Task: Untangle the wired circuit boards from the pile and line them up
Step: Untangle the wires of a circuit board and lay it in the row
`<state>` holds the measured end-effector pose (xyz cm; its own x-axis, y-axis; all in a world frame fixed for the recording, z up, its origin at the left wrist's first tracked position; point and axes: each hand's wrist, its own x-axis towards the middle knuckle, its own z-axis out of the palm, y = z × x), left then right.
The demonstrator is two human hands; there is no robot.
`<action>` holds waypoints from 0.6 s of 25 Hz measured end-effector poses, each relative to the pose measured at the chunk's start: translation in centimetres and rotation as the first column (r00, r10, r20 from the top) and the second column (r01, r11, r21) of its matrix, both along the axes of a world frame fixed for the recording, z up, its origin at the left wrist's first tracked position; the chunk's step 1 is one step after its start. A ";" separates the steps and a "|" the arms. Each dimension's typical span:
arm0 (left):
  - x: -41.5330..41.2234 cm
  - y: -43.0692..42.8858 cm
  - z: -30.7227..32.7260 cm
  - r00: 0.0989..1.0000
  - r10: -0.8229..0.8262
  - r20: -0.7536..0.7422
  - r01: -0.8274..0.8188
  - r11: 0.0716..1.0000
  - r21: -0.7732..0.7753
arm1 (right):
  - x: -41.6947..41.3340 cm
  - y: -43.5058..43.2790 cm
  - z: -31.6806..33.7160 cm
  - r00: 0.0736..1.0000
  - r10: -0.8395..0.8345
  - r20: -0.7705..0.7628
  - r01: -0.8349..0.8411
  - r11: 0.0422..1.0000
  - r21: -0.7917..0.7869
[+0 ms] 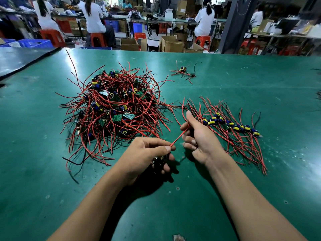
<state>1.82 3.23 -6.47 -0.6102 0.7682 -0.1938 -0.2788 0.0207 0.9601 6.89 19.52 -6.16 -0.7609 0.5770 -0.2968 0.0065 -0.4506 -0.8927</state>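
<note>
Tabletop [173,206]: green mat, faintly glossy, scuffed and flecked with pale spots. Two bare forearms cross it from six o'clock.

Left hand [147,153], just below centre: thumb and forefinger are pinched on the near end of a red wire [178,137]. The lower fingers curl round a small dark board [159,161] with round components, mostly hidden.

Right hand [199,136], at two o'clock from the left hand and close beside it: thumb raised, fingers folded round the same red wire. The wire is thin, insulated and drawn straight between the two hands.

Lined-up boards [232,126], at three o'clock from the right hand: a slanting row of yellow and blue cylindrical parts, with red and black leads fanned flat to either side.

Pile [112,110], at ten o'clock from the hands: a domed tangle of red leads with a few black ones — green rectangular boards and blue-and-yellow cylinders are caught within.

Stray cluster [183,72], at twelve o'clock, well apart: a few wired parts, too small to count.

Black mat [20,58], far corner at ten o'clock: flat, dull sheen.

Beyond the far edge: cardboard boxes [172,43], red plastic stools [98,39] and seated people [93,14] in white tops at benches.
</note>
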 end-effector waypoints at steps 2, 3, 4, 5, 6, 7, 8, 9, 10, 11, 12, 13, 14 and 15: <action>0.0 -0.1 0.0 1.000 -0.027 0.002 0.027 1.000 -0.011 | 0.0 0.1 0.2 0.999 0.032 -0.008 -0.032 0.993 -0.117; 0.0 -0.1 0.0 0.999 -0.037 0.004 0.037 0.999 -0.019 | 0.0 0.1 0.2 0.999 0.047 -0.015 -0.048 0.988 -0.147; 0.0 -0.1 0.1 0.999 -0.042 0.007 0.042 0.999 -0.029 | 0.0 0.1 0.2 0.998 0.056 -0.015 -0.058 0.987 -0.153; 0.0 0.0 0.1 0.999 -0.038 0.016 0.039 0.999 -0.037 | 0.0 0.0 0.1 0.998 0.054 -0.006 -0.055 0.989 -0.141; 0.1 0.1 0.0 0.999 -0.022 0.028 0.024 0.999 -0.039 | 0.0 0.0 0.0 0.999 0.043 0.004 -0.042 0.992 -0.115; 0.1 0.2 0.0 0.999 0.006 0.037 -0.005 0.999 -0.035 | 0.0 0.0 0.0 1.000 0.030 0.010 -0.029 0.996 -0.080; 0.1 0.3 0.0 0.998 0.043 0.036 -0.042 0.999 -0.027 | 0.0 0.0 -0.1 1.000 0.024 0.015 -0.023 0.999 -0.041; 0.0 0.5 0.0 0.996 0.082 0.024 -0.082 0.996 -0.019 | 0.0 0.0 -0.1 0.999 0.031 0.023 -0.031 1.000 -0.006; 0.0 0.6 0.0 0.993 0.117 0.014 -0.116 0.993 -0.008 | 0.1 0.1 -0.1 0.998 0.047 0.036 -0.048 0.999 0.019; -0.1 0.8 0.1 0.989 0.146 0.023 -0.146 0.989 0.006 | 0.1 0.1 -0.1 0.997 0.062 0.046 -0.064 0.997 0.033; -0.3 0.9 0.1 0.983 0.173 0.061 -0.175 0.984 0.023 | 0.1 0.1 -0.2 0.996 0.071 0.051 -0.073 0.996 0.046; -0.5 1.0 0.2 0.974 0.193 0.119 -0.199 0.979 0.039 | 0.1 0.1 -0.2 0.996 0.073 0.048 -0.076 0.995 0.063; -0.7 1.0 0.3 0.963 0.203 0.180 -0.215 0.975 0.053 | 0.1 0.0 -0.2 0.997 0.070 0.043 -0.074 0.994 0.086; -0.9 1.0 0.5 0.952 0.200 0.231 -0.220 0.973 0.066 | 0.1 0.0 -0.3 0.997 0.064 0.038 -0.068 0.992 0.109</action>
